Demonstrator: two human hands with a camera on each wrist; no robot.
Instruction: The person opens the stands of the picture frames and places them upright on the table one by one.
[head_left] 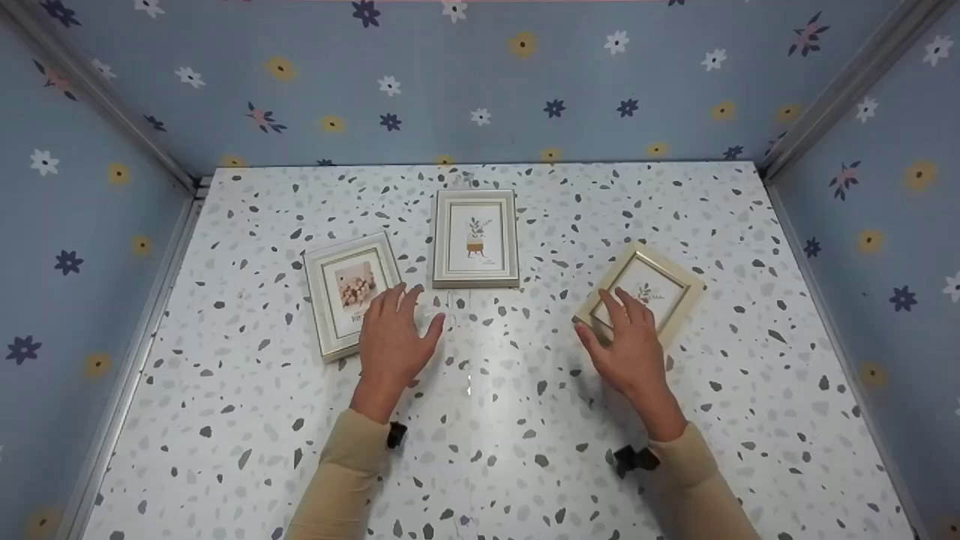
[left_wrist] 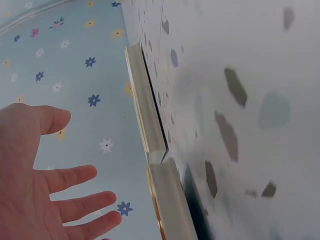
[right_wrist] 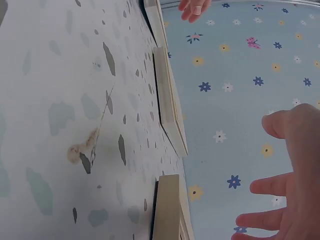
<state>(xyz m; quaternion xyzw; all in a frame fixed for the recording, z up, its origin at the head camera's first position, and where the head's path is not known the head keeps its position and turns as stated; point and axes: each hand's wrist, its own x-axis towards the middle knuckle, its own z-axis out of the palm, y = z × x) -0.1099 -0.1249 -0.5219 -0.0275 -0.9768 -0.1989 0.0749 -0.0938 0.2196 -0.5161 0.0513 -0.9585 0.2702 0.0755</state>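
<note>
Three picture frames lie face up on a speckled tabletop. The left photo frame (head_left: 351, 289), cream with a silvery edge, is tilted; my left hand (head_left: 394, 337) hovers over its lower right part. Straight ahead lies the middle photo frame (head_left: 475, 236), upright, with a plant-pot print. A beige photo frame (head_left: 660, 289) with a gold inner border is turned askew on the right, partly covered by my right hand (head_left: 630, 345). In the left wrist view the left hand (left_wrist: 60, 185) has spread fingers holding nothing. The right wrist view shows the right hand (right_wrist: 285, 185) likewise apart from the frames.
The white tabletop (head_left: 495, 450) has grey and dark flecks. Blue flowered panels enclose it at the back (head_left: 480, 75), left (head_left: 75, 300) and right (head_left: 885, 262), with metal rails at the corners.
</note>
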